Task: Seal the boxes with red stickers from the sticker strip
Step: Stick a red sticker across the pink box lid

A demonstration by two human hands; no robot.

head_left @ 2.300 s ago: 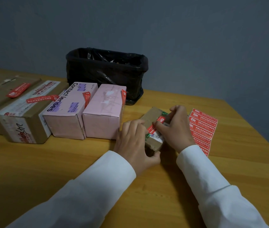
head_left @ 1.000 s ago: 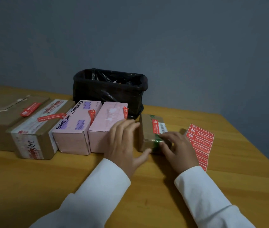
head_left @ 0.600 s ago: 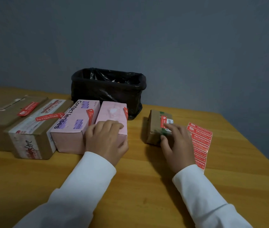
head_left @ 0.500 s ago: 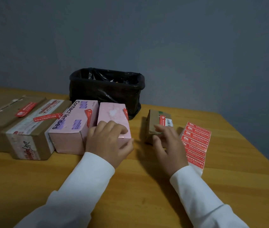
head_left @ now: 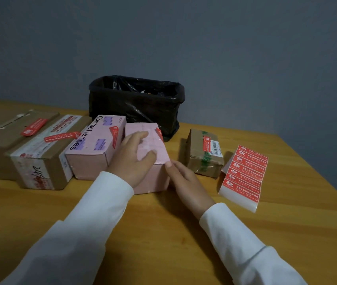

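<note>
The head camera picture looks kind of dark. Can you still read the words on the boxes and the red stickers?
In the head view the light is dim and grainy, yet "Contact lenses" on the pink box reads clearly; the white print on the sticker strip is too small and soft to read; the black bin is mostly dark with faint shine on its liner; the hands cast soft shadows on the table.

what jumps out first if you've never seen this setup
A row of boxes across the wooden table, each bearing a red sticker, with both hands on the plain pink box at centre: left hand on top, right hand at its corner. The sticker strip lies right; a black-lined bin stands behind.
</note>
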